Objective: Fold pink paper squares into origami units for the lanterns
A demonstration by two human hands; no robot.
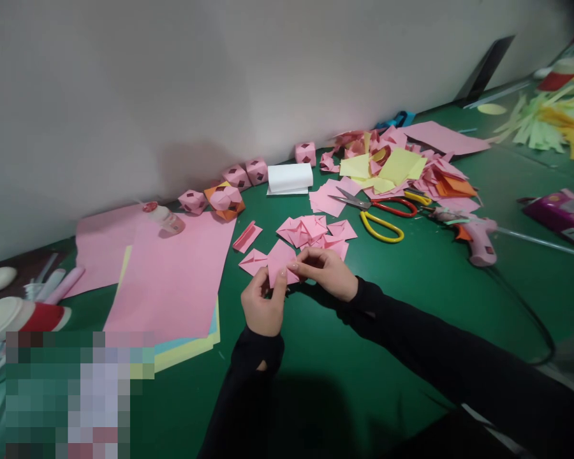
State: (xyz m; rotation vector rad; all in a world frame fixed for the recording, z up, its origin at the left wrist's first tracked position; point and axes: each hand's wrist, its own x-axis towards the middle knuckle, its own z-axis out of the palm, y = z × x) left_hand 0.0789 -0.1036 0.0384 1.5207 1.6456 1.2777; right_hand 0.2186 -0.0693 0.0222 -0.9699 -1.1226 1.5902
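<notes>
A small piece of pink paper (281,256) is held up between my two hands, just above the green table. My left hand (264,306) pinches its lower edge between thumb and fingers. At its right side, my right hand (329,273) grips the edge with thumb and forefinger. Directly behind it lie several folded pink paper pieces (310,229), loosely heaped. One more folded piece (253,261) rests left of the held paper, and a narrow folded pink strip (247,237) lies beyond that. Fingertips partly cover the lower corners of the held paper.
Scissors (377,210) with red and yellow handles and a pink glue gun (473,236) lie to the right. Large pink sheets (172,280) carry a small bottle (165,220) at left. Folded pink paper boxes (236,177), a white paper roll (289,178) and paper scraps (387,167) line the wall.
</notes>
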